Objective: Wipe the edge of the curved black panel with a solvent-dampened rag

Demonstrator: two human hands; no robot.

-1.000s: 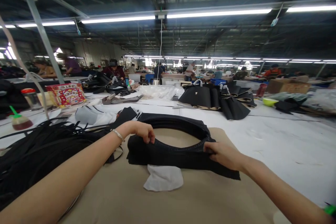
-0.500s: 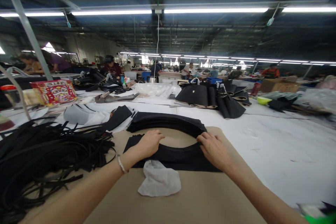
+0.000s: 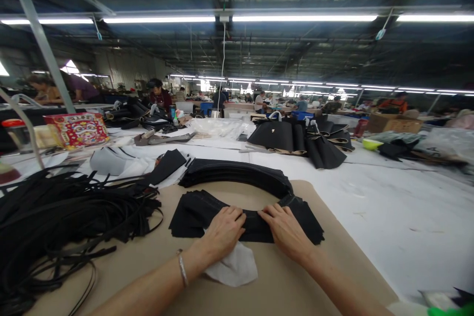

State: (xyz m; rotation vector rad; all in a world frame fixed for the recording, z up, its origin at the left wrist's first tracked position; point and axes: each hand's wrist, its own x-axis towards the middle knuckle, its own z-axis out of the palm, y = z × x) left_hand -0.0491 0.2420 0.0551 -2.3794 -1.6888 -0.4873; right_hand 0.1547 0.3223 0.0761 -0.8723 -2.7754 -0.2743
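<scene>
Before me, a stack of black curved fabric pieces [image 3: 187, 215] lies on a tan board [image 3: 296, 286], its scooped edge facing away. My left hand [image 3: 226, 231] is closed on that edge near the middle, fingertips curled over it. Close by on the right, my right hand [image 3: 285, 227] grips the same edge, thumb hidden. A second stack of black curved pieces [image 3: 233, 170] arches just beyond. Under my left wrist is a crumpled pale cloth [image 3: 237, 266], partly covered by the hand.
A heap of black strips [image 3: 74, 217] spreads over the left side. Farther back are a red printed box [image 3: 79, 130], clear plastic wrapping [image 3: 222, 126] and black sheet pieces [image 3: 281, 134]. White table surface [image 3: 400, 217] extends to the right. Several people work in the background.
Both hands have moved closer together along the scooped edge and slightly toward me. The near stack's ends now show, and the pale cloth is partly covered by my left hand.
</scene>
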